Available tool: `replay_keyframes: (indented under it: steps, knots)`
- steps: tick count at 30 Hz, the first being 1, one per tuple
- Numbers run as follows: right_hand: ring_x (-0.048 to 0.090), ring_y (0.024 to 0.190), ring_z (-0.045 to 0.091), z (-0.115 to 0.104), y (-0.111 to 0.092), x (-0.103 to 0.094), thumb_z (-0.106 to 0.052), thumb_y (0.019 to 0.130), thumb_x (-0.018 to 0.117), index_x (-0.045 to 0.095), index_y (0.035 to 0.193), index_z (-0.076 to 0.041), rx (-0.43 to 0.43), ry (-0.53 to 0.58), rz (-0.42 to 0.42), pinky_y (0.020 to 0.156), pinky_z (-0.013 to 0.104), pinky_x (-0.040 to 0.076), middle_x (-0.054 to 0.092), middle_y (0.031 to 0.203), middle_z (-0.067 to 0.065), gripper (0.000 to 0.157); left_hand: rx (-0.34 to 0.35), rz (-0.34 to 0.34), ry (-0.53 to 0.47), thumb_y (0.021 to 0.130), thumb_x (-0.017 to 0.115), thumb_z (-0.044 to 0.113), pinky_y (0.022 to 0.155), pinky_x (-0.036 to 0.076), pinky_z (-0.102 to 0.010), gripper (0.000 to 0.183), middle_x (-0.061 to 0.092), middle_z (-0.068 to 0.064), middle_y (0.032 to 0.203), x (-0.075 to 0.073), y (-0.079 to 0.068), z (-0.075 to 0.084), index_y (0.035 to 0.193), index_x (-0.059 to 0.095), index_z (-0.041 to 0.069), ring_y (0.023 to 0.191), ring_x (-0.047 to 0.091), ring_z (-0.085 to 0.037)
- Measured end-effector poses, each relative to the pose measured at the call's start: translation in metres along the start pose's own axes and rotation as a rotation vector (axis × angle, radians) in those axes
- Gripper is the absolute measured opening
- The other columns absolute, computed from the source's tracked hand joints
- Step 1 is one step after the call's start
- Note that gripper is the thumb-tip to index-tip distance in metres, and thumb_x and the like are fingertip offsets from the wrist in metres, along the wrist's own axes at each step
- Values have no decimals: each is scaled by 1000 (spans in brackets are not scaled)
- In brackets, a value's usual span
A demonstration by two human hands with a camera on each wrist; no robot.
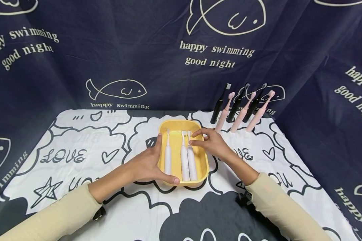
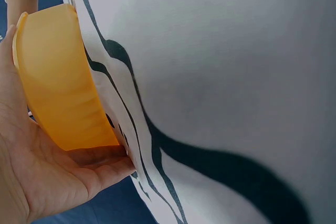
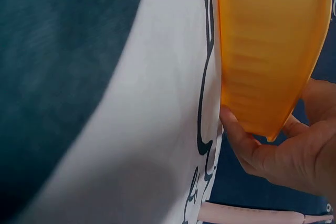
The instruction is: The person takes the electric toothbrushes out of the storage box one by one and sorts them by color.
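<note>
A yellow tray (image 1: 175,150) lies on the table with three white electric toothbrushes inside: one along the left wall (image 1: 167,157), a middle one (image 1: 185,160) and a right one (image 1: 191,162), the latter two side by side. My left hand (image 1: 149,164) holds the tray's near left corner, thumb on the near rim and fingers along the left wall. Over the right wall reaches my right hand (image 1: 212,142). Its thumb tip is at the right toothbrush's neck, with the index finger a little apart. In the right wrist view, one finger touches the tray's outer wall (image 3: 268,51).
Behind my right hand, several electric toothbrushes stand upright: pink ones (image 1: 239,115) in front, black ones (image 1: 218,108) behind. The table bears a white and dark printed cloth (image 1: 78,140). A dark blue curtain (image 1: 123,50) hangs behind it and at both sides.
</note>
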State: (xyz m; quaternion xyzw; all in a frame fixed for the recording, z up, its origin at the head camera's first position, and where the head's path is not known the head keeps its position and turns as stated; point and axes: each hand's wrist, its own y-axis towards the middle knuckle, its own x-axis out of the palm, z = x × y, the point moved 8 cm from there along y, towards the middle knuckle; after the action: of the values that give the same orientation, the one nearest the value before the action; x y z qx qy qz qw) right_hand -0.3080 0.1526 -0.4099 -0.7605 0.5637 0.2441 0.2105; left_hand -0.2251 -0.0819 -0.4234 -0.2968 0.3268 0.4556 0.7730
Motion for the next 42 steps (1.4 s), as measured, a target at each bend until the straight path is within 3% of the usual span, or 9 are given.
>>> replay_keyframes:
  steps: [7,12,24,27,29,31,34,38,42]
  knots:
    - [61,127,33,-6,4,6,-30,94,91,82,124,-7,11,-83,2,107,47,51,71,141,17,39,-3,-4,-6,65,93,87,121,52,-53,178,50,-26,173,0,0,-1,179,-18,8,146,61,-32]
    - [62,121,34,-6,7,12,-32,93,91,80,124,-5,45,-161,-5,103,47,54,69,135,19,43,-3,-10,-7,66,93,87,123,51,-54,177,46,-25,175,1,0,-1,179,-19,10,150,59,-33]
    - [65,118,33,-4,7,21,-37,100,84,76,133,-4,107,-317,-76,96,43,56,58,156,26,48,-12,-13,-5,67,93,85,122,51,-54,176,49,-26,173,1,-1,-1,179,-18,9,149,59,-34]
    - [63,121,31,-8,8,22,-38,98,85,78,129,0,85,-358,-82,96,40,56,69,141,22,49,-10,-16,-11,67,94,85,123,50,-54,176,48,-26,174,2,0,-1,179,-19,10,149,59,-34]
    - [62,116,30,-12,9,22,-36,96,85,81,115,1,53,-375,-82,91,38,55,75,113,16,42,-8,-17,-15,67,93,85,123,50,-54,176,47,-26,174,1,0,-1,179,-20,11,148,59,-33]
    - [61,103,28,-14,11,23,-32,93,86,80,96,-1,26,-380,-82,82,35,51,67,84,7,33,-5,-13,-17,67,93,85,123,50,-53,176,47,-25,175,1,0,-2,179,-20,11,148,59,-32]
    - [56,89,24,-14,13,23,-28,91,86,69,72,-8,14,-365,-82,69,30,45,47,63,-3,32,-4,-12,-17,67,93,85,123,50,-53,175,46,-25,175,0,1,-2,179,-21,12,148,59,-32]
    - [57,83,22,-8,15,22,-26,89,86,68,72,-10,41,-314,-86,62,28,45,47,66,-2,30,-10,-17,-19,67,93,85,123,50,-53,176,47,-24,175,1,1,-2,179,-21,13,148,59,-32]
    - [64,82,22,12,25,25,-32,89,88,80,97,-3,43,-247,-81,64,31,53,68,92,8,31,-15,-18,-23,66,93,86,121,51,-53,176,50,-24,172,2,0,-2,179,-21,13,144,60,-31]
